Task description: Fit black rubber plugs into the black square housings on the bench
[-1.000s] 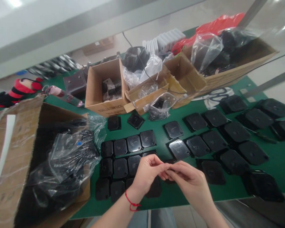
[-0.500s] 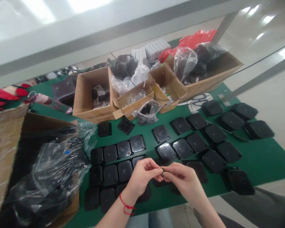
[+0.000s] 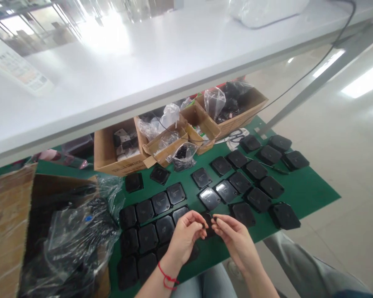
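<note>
My left hand (image 3: pixel 186 234), with a red string bracelet at the wrist, pinches a small dark piece (image 3: pixel 203 226) between thumb and forefinger. A short gap away, my right hand (image 3: pixel 236 238) also has its fingertips closed on a small black piece (image 3: pixel 215 218). Both pieces are too small to make out their kind. Below the hands lies a black square case (image 3: pixel 209 219), partly hidden by them. To the left, similar black cases (image 3: pixel 161 202) stand in rows, the nearer ones partly covered by my left arm. More black cases (image 3: pixel 240 182) sit to the right.
The green tabletop (image 3: pixel 317 190) ends at the right. At left stands a big carton (image 3: pixel 15 223) with a clear plastic bag (image 3: pixel 81 231). Open cardboard boxes (image 3: pixel 121 163) and a bag of small black parts (image 3: pixel 184 157) line the back, beneath a white shelf (image 3: pixel 143 78). A screwdriver (image 3: pixel 276 169) lies among the right-hand cases.
My fingertips, together before, have come apart, with a small dark piece in each hand. The view has shifted, so the white shelf covers more of the top.
</note>
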{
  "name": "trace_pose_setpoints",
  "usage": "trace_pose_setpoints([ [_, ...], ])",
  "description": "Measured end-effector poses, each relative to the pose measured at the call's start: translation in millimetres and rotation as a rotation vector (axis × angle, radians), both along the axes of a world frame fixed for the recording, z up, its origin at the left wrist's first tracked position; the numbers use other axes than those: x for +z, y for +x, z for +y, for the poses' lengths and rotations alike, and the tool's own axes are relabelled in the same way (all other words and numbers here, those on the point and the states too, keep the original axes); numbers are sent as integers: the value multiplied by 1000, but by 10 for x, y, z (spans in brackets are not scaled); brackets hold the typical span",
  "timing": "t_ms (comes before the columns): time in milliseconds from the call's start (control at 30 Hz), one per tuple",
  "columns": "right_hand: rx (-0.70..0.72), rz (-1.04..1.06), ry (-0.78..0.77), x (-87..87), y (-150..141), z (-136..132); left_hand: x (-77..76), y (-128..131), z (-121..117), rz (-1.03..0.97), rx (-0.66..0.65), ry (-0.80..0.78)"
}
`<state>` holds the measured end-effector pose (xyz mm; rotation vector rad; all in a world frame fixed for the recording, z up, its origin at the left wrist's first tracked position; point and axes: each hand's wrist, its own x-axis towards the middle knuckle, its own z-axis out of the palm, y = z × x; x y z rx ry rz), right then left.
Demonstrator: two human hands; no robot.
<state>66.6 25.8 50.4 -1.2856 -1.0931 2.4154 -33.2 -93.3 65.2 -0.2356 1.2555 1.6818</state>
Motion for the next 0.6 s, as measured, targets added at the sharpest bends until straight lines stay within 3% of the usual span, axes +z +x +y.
trace_pose_setpoints([
  [100,-100,25,-30,64,50,55,40,10,36,-53,5,35],
  [233,-76,-1,-4,171,43,160,129,30,191,49,-25,-33],
  [367,14,9,58,240,-42,277,212,72,455,135,-83,-104],
  [467,89,25,250,266,-87,437,223,98,641,120,-49,-96],
  [533,193,17,406,269,-93,600,202,103,728,68,10,-100],
  [600,364,33,442,254,-92,789,168,102,787,-3,50,-98],
])
